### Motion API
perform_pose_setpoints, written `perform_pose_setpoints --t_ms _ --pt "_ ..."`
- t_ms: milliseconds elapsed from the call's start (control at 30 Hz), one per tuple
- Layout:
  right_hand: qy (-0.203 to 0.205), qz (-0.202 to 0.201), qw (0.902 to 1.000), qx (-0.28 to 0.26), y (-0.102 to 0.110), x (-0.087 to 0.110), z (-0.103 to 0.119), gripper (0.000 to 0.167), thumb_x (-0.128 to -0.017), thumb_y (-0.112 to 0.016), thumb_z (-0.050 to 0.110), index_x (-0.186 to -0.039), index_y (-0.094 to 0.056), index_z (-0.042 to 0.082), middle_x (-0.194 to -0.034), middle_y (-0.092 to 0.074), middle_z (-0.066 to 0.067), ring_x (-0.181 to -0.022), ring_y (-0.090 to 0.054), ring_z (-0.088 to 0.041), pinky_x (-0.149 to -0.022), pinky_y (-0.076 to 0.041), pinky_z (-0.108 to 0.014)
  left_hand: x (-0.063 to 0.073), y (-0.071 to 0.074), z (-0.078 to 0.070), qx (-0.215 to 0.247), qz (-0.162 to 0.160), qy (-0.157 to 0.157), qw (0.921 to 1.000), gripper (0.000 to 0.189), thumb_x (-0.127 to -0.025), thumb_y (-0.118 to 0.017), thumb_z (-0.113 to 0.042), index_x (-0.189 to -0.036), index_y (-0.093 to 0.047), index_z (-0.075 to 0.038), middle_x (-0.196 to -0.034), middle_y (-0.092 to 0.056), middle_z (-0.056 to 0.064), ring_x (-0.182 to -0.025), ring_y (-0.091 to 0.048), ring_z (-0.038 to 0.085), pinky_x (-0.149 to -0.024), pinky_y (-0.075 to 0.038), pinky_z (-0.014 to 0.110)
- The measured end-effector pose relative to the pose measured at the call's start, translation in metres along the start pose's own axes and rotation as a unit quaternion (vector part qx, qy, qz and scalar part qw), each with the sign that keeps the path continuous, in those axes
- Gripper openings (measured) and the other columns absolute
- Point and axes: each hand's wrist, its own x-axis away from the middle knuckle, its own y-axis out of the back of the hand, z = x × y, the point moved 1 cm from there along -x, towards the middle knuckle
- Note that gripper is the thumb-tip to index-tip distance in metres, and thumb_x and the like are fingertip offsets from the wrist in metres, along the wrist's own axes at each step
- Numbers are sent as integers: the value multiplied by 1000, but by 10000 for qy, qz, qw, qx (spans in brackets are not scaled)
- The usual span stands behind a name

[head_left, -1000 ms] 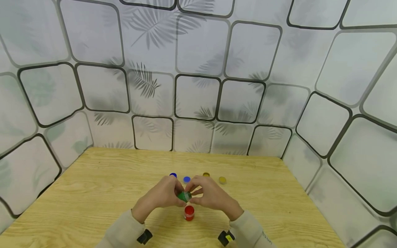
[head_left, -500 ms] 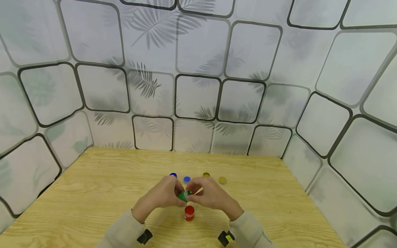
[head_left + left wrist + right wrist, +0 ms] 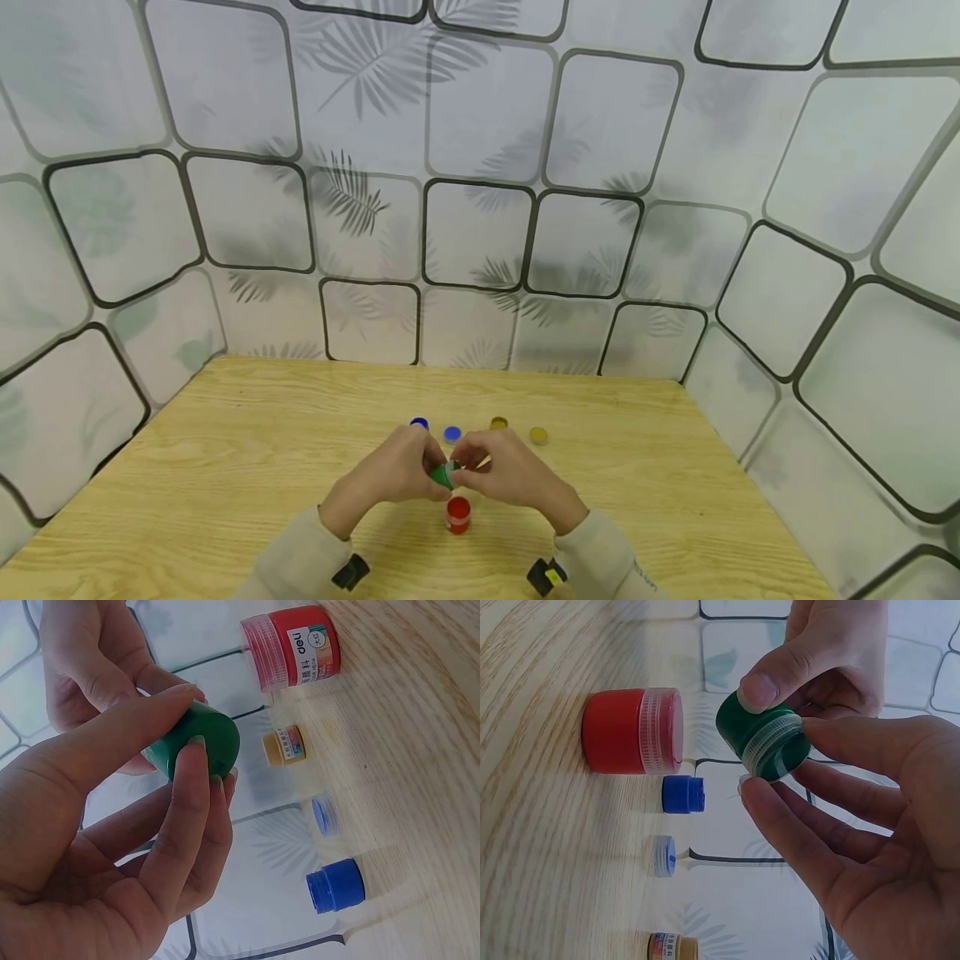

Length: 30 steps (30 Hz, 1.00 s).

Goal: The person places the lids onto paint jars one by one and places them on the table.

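A small green paint jar is gripped between the thumb and fingers of my left hand, tilted and held above the table. Its clear ridged lid sits on the jar, pinched at the rim by the thumb and fingertips of my right hand. From the left wrist view, the rounded green base faces the camera and the lid is hidden. Just below both hands stands a red paint jar with a clear ridged lid, upright and touched by neither hand.
Behind the hands, a blue jar without a lid and a clear-edged blue lid stand apart on the wooden table. A yellow-brown jar and a yellow lid are farther right. Patterned cloth walls surround the table.
The right hand's fingers have drawn in closer around the green jar's lid and shifted slightly left. My left hand and the other things look unmoved.
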Motion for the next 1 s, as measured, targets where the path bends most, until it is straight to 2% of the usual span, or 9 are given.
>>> perform_pose_setpoints --t_ms 500,600,800,1000 --pt "52 8 10000 65 0 0 0 12 -97 -73 16 -105 -73 8 -97 -77 -7 -83 -70 -4 -76 -57 -17 0 0 0 -34 21 13 10000 11 -75 -89 -5 -82 -80 -3 -69 -74 1 -59 -63 6 -54 -52 20" --pt "61 37 10000 28 0 0 0 14 -96 -73 15 -107 -73 7 -101 -76 -9 -87 -72 -9 -76 -57 -17 1 1 0 -12 17 8 10000 12 -75 -89 -5 -82 -80 -3 -69 -74 2 -59 -64 7 -54 -53 21" --pt "81 94 9999 -52 2 3 2 25 -91 -77 5 -115 -70 4 -117 -71 -14 -101 -74 -28 -79 -59 -18 1 1 0 20 45 -4 10000 12 -75 -89 -6 -83 -80 -3 -72 -76 4 -62 -66 7 -56 -54 21" --pt "169 148 9997 -42 1 3 4 26 -88 -77 -3 -112 -70 5 -113 -71 -12 -101 -73 -25 -80 -59 -18 0 1 0 -9 27 4 10000 11 -75 -89 -6 -82 -80 -4 -72 -76 3 -61 -66 6 -56 -54 20"
